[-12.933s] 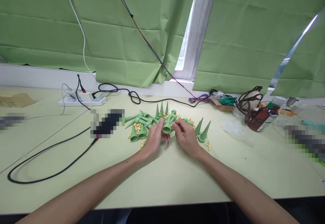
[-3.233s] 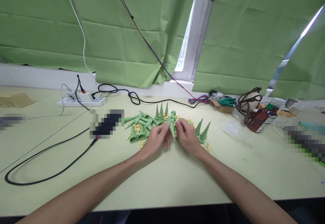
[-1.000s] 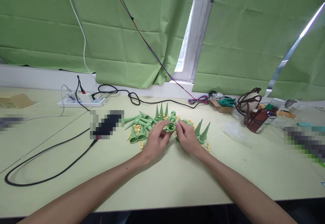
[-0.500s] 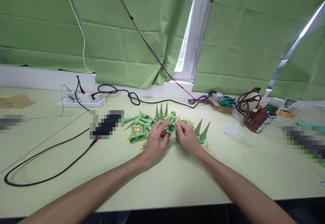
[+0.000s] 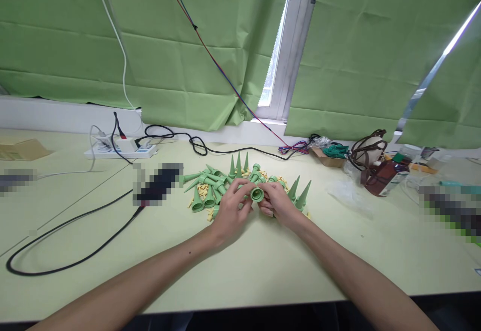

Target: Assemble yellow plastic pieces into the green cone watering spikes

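Observation:
Between my two hands a green plastic plant watering spike (image 5: 257, 194) is held with its round open end toward me. The fingers of my left hand (image 5: 233, 210) close on its left side. On its right side, the thumb and fingers of my right hand (image 5: 280, 204) pinch it; whether they also hold a small part is hidden. Around and behind the hands lies a pile of similar green spikes (image 5: 209, 200), some lying down and some upright with points up (image 5: 302, 197). Small yellow plastic pieces (image 5: 203, 191) are scattered among them.
A black cable (image 5: 71, 272) loops across the left of the table, by a blurred dark device (image 5: 160, 183). At the back left sits a white power strip (image 5: 150, 151). A brown bottle (image 5: 385, 177), a cardboard box (image 5: 326, 157) and a clear plastic bag (image 5: 347, 194) are at right.
The held spike has shifted slightly down and right, its open end now facing me. My right hand's fingers have moved from the rim to around its side.

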A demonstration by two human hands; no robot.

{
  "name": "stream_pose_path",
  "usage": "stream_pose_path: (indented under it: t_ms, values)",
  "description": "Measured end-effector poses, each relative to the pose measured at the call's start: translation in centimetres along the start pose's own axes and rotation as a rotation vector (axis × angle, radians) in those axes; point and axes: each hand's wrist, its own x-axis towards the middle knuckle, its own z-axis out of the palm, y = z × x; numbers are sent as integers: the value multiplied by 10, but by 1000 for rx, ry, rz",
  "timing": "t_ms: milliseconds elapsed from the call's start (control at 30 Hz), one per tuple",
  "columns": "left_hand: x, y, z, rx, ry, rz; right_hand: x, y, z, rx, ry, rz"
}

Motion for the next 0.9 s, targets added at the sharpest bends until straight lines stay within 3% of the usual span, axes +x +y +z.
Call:
stream_pose_path:
  t_ms: [167, 400, 667, 900]
  values:
    - [0, 4, 1, 31, 6, 1, 1, -1, -2, 39, 8, -18]
    - [7, 12, -2, -233, 78, -274, 4, 0, -7, 45, 8, -106]
    - [9, 10, -4, -422, -42, -370, 2, 3, -7, -189, -73, -240]
    - [7, 16, -6, -362, -113, -335, 3, 6, -11, -151, -126, -236]
